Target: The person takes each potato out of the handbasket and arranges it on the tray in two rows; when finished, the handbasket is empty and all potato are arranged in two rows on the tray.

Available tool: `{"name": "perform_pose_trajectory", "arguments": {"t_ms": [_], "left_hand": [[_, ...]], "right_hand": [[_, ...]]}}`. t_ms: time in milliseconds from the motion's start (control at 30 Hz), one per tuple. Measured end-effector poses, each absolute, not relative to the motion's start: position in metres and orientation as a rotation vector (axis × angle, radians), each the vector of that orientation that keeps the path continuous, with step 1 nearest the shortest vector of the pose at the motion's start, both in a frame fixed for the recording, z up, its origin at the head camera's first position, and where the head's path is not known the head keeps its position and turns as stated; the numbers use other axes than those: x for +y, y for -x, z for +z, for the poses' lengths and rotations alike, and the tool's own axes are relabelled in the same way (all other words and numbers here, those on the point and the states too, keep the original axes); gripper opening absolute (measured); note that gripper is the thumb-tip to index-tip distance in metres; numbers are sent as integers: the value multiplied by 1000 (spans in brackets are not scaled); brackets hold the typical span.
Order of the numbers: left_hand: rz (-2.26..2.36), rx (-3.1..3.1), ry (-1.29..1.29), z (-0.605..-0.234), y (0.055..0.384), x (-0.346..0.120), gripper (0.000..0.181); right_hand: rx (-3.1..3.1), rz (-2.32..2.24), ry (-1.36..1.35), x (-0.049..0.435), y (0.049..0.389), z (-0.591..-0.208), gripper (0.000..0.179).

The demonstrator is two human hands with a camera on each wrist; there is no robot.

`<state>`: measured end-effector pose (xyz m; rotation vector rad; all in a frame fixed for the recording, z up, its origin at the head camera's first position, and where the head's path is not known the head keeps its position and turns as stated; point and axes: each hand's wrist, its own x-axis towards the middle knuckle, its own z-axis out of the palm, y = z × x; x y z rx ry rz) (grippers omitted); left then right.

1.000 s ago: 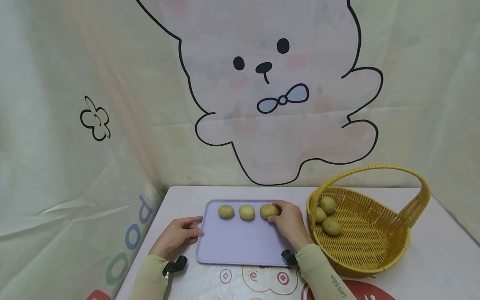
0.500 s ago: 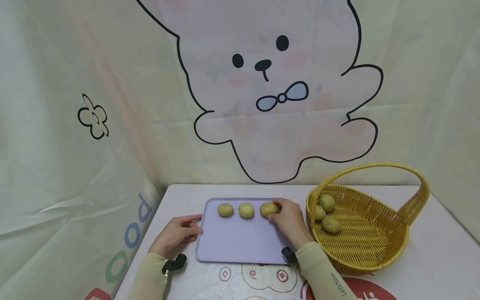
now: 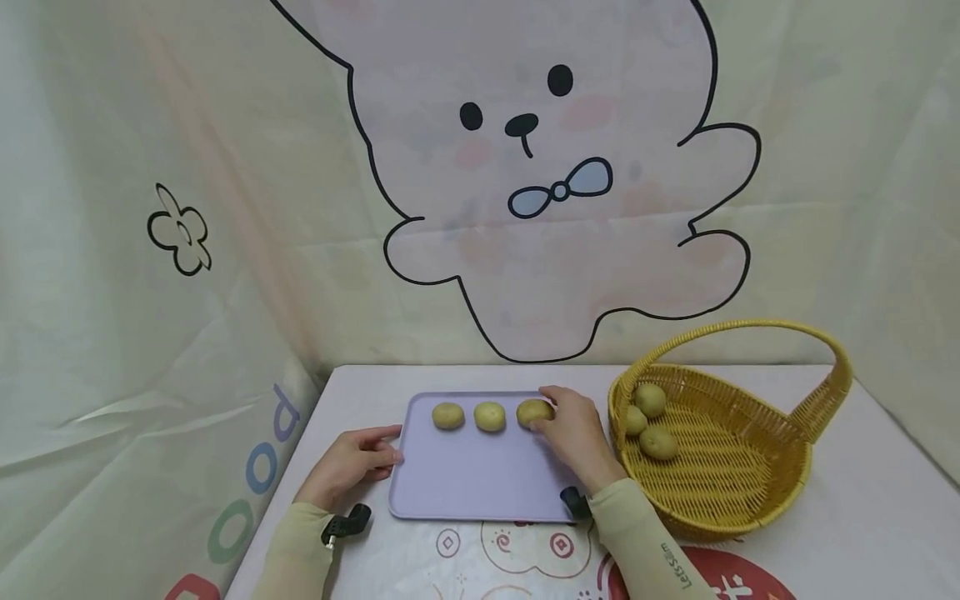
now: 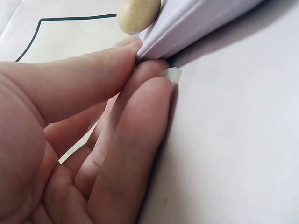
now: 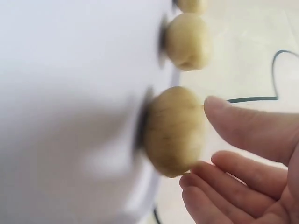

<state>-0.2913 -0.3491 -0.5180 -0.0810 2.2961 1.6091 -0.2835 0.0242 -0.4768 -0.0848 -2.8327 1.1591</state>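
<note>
Three potatoes stand in a row along the far side of a lilac tray (image 3: 480, 483): a left potato (image 3: 447, 416), a middle potato (image 3: 490, 417) and a right potato (image 3: 533, 413). My right hand (image 3: 573, 433) is around the right potato's right side. In the right wrist view its fingertips (image 5: 189, 179) touch or nearly touch that potato, and the thumb stands slightly apart from it. At the tray's left edge, my left hand (image 3: 348, 467) pinches the rim (image 4: 161, 35) between thumb and fingers, as the left wrist view shows.
To the right of the tray stands a yellow woven basket (image 3: 795, 492) with a tall handle; several potatoes, such as a near one (image 3: 658, 442), lie at its left side. A patterned cloth (image 3: 450, 554) covers the white table's front. A printed curtain (image 3: 337, 300) hangs behind.
My right hand's fingers have loosened around the right potato, with the index finger lifting off it. The left hand stays at the tray's rim. The head view has tilted down slightly.
</note>
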Motion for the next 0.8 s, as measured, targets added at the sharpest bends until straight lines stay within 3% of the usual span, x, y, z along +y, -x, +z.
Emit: {"name": "perform_pose_trajectory", "arguments": {"t_ms": [433,567,800], "left_hand": [[1595,2313,93,-516,288,-356,63],[1603,2311,97,-515,289,-355,62],[1588,2299,71,-519,292,-349,62]], "right_hand": [[-2811,1135,-407,22,219,-418,44],[-2829,1004,-494,53,197,-407,42],[-2935,903,-314,125,179,-399,35]]}}
